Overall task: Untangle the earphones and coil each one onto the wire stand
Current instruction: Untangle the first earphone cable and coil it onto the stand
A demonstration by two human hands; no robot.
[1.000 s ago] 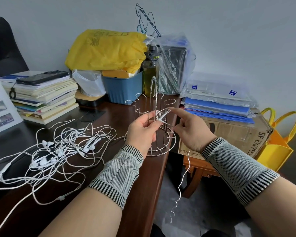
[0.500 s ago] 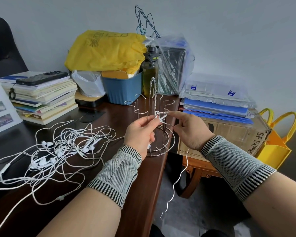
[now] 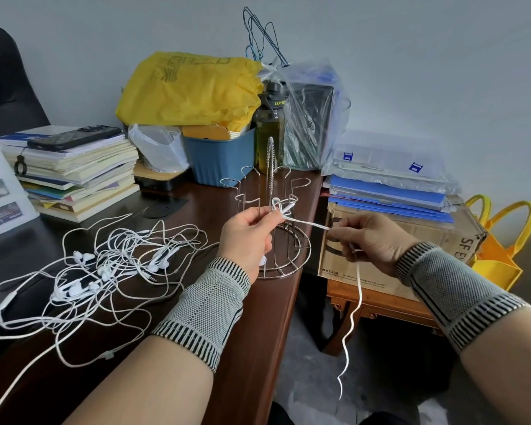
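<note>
Now both hands, left (image 3: 248, 237) and right (image 3: 373, 240), pinch white earphone cord (image 3: 307, 223) looped on wire stand (image 3: 284, 240); tail dangles wavy.

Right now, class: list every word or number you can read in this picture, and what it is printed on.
"UP-T", cut off: bottle cap band.
"SF E", cut off: cardboard box side.
"95338": box front, low edge; the web address beside it is blurred.
Yellow bag print: unreadable.
Book spines: too small.
</note>
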